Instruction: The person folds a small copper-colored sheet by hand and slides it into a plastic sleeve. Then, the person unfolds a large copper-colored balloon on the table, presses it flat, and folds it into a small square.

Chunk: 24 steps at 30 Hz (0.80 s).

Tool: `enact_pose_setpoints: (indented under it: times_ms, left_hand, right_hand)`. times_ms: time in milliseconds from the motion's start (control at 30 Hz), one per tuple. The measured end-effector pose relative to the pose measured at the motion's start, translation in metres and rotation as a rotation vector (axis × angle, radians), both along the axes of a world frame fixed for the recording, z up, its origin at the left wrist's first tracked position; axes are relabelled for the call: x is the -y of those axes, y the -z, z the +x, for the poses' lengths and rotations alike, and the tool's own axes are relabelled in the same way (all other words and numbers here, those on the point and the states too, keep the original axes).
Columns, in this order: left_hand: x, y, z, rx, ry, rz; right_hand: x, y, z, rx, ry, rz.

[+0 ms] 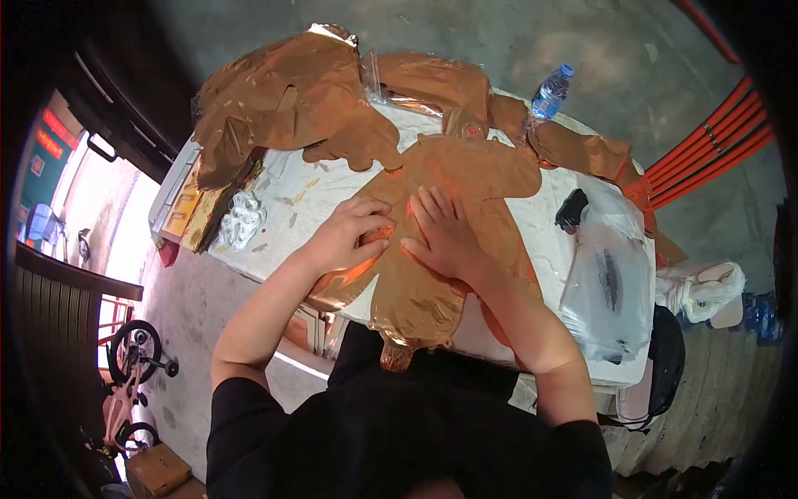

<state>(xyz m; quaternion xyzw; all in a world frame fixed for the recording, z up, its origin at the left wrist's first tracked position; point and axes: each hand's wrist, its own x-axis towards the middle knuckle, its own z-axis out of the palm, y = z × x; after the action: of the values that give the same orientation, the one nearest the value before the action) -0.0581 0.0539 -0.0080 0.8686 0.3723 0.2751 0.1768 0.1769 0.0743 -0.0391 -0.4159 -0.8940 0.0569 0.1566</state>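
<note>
Flat copper-coloured foil sheets with rounded lobes lie over the white table (287, 226). On the nearest foil piece (420, 291), my right hand (446, 235) rests palm down with its fingers spread. My left hand (353, 234) lies just to the left on the foil, its fingers curved and the thumb apart, with a gap between thumb and fingers. Whether it pinches any foil is not visible. The lower end of the foil piece hangs over the table's near edge. Another large foil piece (274, 104) is heaped at the back left.
A water bottle (553, 91) stands at the back edge. Clear plastic packaging (607, 283) and a black item (571, 209) lie on the right. Crumpled white material (243, 221) is on the left. Red-orange tubes (706, 145) extend at the right. A small bicycle (129, 382) stands at the lower left.
</note>
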Motion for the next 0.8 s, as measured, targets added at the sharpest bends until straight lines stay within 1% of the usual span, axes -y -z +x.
enact_pose_setpoints:
  times_ms: [267,467,533,567,633,667,733,767,800]
  left_hand:
    - [0.000,0.001,-0.001,-0.013,-0.004,0.006]
    - [-0.002,-0.015,0.002,-0.055,0.014,-0.022]
    - [-0.007,-0.026,0.002,-0.127,0.054,-0.128]
    - [-0.010,-0.032,0.004,-0.128,0.058,-0.128]
    - [-0.017,-0.043,0.011,-0.132,0.024,-0.238]
    - [-0.023,-0.043,0.014,-0.132,0.024,-0.237]
    - [-0.037,-0.040,0.018,-0.221,0.007,-0.279]
    - [-0.045,-0.037,0.021,-0.220,0.006,-0.279]
    - [-0.054,-0.033,0.022,-0.205,0.016,-0.170]
  right_hand:
    - [0.001,-0.005,0.001,-0.005,-0.019,-0.040]
    - [0.000,-0.007,0.000,-0.006,0.002,-0.059]
    - [0.000,-0.008,0.000,-0.009,0.002,-0.057]
    - [-0.001,-0.008,0.000,-0.004,0.000,-0.069]
    - [-0.002,-0.008,0.000,0.002,-0.004,-0.081]
    - [-0.002,-0.007,0.000,0.001,-0.004,-0.080]
    - [-0.002,-0.008,0.000,0.002,-0.004,-0.080]
    - [-0.003,-0.009,0.000,0.021,-0.001,-0.087]
    - [-0.003,-0.010,-0.001,0.039,0.001,-0.095]
